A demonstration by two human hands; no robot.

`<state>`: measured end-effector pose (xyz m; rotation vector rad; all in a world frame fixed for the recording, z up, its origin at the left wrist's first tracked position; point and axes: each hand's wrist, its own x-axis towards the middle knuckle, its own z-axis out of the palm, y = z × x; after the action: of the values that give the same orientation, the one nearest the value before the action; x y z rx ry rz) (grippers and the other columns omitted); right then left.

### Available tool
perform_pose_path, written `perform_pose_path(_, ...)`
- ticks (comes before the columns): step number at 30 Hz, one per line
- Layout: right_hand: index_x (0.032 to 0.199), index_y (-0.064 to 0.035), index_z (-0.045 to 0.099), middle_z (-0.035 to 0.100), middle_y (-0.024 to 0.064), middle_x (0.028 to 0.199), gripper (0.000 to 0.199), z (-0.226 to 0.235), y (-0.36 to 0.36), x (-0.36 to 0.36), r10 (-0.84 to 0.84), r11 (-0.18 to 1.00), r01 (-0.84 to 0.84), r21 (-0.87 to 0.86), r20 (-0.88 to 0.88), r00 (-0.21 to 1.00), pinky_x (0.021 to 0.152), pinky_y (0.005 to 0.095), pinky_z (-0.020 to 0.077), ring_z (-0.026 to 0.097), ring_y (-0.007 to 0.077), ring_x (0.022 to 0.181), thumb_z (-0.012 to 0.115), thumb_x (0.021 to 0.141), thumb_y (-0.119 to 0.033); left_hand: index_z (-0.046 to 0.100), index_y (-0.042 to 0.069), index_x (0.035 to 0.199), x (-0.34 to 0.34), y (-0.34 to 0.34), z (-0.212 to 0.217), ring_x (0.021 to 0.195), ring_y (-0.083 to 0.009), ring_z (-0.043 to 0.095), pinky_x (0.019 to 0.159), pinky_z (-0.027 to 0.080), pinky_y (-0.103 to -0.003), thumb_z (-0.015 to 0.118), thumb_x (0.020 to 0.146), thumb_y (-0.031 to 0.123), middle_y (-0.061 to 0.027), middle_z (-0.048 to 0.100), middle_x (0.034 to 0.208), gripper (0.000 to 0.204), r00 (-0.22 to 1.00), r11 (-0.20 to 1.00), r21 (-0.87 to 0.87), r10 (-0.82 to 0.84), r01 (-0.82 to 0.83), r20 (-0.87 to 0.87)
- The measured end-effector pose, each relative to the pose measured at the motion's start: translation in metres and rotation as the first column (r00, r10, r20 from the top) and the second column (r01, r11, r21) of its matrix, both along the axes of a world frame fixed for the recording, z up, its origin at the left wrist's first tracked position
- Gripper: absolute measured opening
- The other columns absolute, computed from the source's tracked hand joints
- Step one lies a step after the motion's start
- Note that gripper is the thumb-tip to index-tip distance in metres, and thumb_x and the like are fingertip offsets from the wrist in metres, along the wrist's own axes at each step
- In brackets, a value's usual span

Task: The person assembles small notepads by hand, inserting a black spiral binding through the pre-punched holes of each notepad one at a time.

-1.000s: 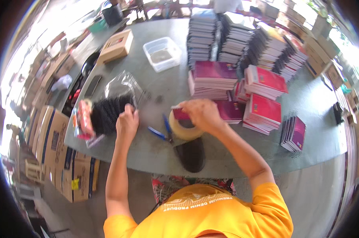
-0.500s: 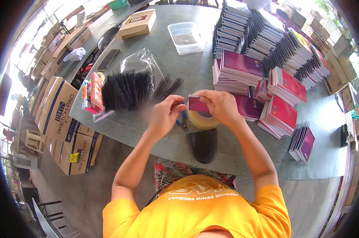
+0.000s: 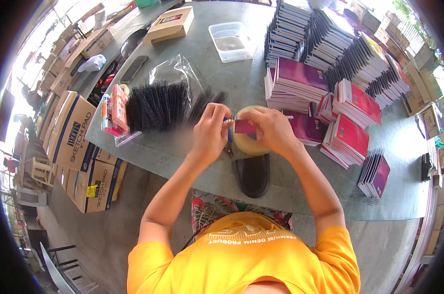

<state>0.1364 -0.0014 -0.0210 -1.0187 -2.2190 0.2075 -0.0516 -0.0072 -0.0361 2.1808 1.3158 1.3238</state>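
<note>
Gripping a small maroon notebook at its right side, the right hand is keeping fingers and thumb closed on it. The notebook is overlapping a roll of tape in view; contact between them cannot be determined. The left hand is bringing its bent fingertips together at the notebook's left edge; whether they are grasping anything cannot be told. Black spiral coils are lying to the left, and a black pad is resting nearer the body.
</note>
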Motion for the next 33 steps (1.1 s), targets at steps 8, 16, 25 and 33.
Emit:
perform_pose_path(8, 0.087, -0.0108, 0.061, 0.065, 0.0067, 0.083, 0.014, -0.007, -0.005, -0.018, -0.139, 0.988, 0.143, 0.053, -0.079, 0.987, 0.066, 0.0387, 0.0466, 0.062, 0.0274, 0.079, 0.061, 0.081, -0.024, 0.062, 0.001, 0.092, -0.010, 0.007, 0.023, 0.062, -0.0153, 0.059, 0.057, 0.046, -0.029, 0.058, 0.086, 0.008, -0.0105, 0.061, 0.072, 0.010, 0.972, 0.970, -0.084, -0.232, 0.228, -0.046)
perform_pose_path(16, 0.093, -0.0077, 0.055, 0.064, 0.0076, 0.085, 0.016, -0.006, -0.004, -0.017, -0.150, 0.985, 0.149, -0.086, -0.010, 0.989, 0.066, 0.0391, 0.0456, 0.062, 0.0298, 0.076, 0.063, 0.082, -0.014, 0.059, 0.004, 0.089, 0.001, -0.012, 0.014, 0.079, -0.0284, 0.053, 0.070, 0.045, -0.037, 0.070, 0.076, 0.017, -0.0106, 0.055, 0.083, 0.021, 0.926, 0.972, 0.232, 0.047, 0.044, -0.373)
perform_pose_path(25, 0.095, -0.0075, 0.053, 0.060, 0.0086, 0.081, 0.019, -0.007, -0.001, -0.019, -0.135, 0.990, 0.141, 0.011, -0.230, 0.964, 0.067, 0.0382, 0.0470, 0.060, 0.0302, 0.073, 0.060, 0.078, -0.005, 0.053, 0.002, 0.098, 0.035, -0.070, -0.050, 0.085, -0.0287, 0.052, 0.075, 0.044, -0.037, 0.077, 0.066, 0.013, -0.0112, 0.051, 0.088, 0.042, 0.955, 0.936, -0.281, -0.259, 0.211, -0.146)
perform_pose_path(33, 0.095, -0.0019, 0.065, 0.066, 0.0026, 0.083, 0.020, -0.011, -0.002, 0.077, -0.285, 0.717, -0.126, -0.686, -0.454, 0.844, 0.067, 0.0273, 0.0501, 0.063, 0.0125, 0.075, 0.068, 0.076, 0.000, 0.060, 0.006, 0.101, -0.014, -0.041, 0.046, 0.079, -0.0201, 0.053, 0.073, 0.048, -0.030, 0.064, 0.069, -0.002, -0.0095, 0.057, 0.097, 0.034, 0.989, 0.977, -0.194, -0.064, 0.089, 0.133)
